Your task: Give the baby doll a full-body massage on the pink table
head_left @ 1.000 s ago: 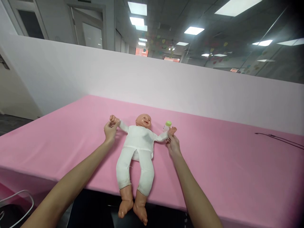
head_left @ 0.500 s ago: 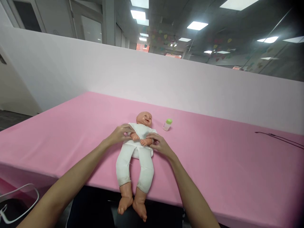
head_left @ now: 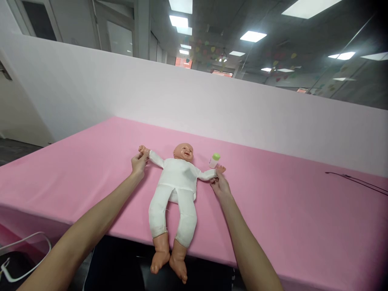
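Observation:
A baby doll (head_left: 178,176) with a white cloth body lies on its back on a pink-covered table (head_left: 281,210). Its head points away from me and its feet hang past the near edge. My left hand (head_left: 140,163) is closed around the doll's arm on the left, at the wrist, holding it stretched outward and up. On the other side, my right hand (head_left: 220,186) grips the doll's other arm near the wrist, spread out to the right. Just beyond that doll hand is a small bottle (head_left: 214,160) with a green cap.
A thin black cord (head_left: 357,180) lies at the table's right side. Behind the table runs a white partition wall (head_left: 212,105) with glass above it. At the lower left, a white cable (head_left: 27,277) loops below the table's edge.
Both of my hands have moved apart, drawing the doll's arms from across its chest out to the sides. The doll's body and the bottle stay where they were.

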`<state>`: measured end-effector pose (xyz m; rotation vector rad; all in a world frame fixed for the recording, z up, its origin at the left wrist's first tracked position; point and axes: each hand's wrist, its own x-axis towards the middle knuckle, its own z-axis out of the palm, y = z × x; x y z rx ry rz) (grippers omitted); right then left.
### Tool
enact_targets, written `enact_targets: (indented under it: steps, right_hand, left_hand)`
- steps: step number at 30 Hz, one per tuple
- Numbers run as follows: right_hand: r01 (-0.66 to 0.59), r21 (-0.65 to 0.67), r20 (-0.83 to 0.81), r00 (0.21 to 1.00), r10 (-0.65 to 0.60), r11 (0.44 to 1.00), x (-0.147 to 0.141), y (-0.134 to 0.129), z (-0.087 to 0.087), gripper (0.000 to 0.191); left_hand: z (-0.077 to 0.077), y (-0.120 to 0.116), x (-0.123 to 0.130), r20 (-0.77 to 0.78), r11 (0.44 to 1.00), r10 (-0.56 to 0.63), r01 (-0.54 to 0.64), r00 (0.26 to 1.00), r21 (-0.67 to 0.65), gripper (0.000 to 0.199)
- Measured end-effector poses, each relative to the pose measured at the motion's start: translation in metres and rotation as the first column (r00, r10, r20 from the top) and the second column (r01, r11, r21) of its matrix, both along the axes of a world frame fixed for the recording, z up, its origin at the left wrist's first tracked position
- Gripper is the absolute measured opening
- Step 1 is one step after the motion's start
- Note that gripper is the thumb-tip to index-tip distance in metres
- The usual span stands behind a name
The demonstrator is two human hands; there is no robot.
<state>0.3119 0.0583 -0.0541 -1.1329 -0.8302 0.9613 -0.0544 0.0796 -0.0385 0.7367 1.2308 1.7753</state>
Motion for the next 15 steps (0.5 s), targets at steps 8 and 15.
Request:
enact_targets:
  steps: [8,15]
  right_hand:
    - [-0.463,0.157,0.504,0.797,0.332,0.872,-0.030,-0.034,0.038,0.042]
    - [-0.621,0.002,0.683,0.574,0.452,0.784,-0.044,-0.043,0.032,0.038]
  left_hand:
    - [0.011,-0.019,0.013,-0.789,0.751,-0.147,0.586,0.597,0.304,0.019]
    - [0.004,-0.023,0.020,-0.881,0.725,-0.125,0.648,0.457,0.233,0.023]
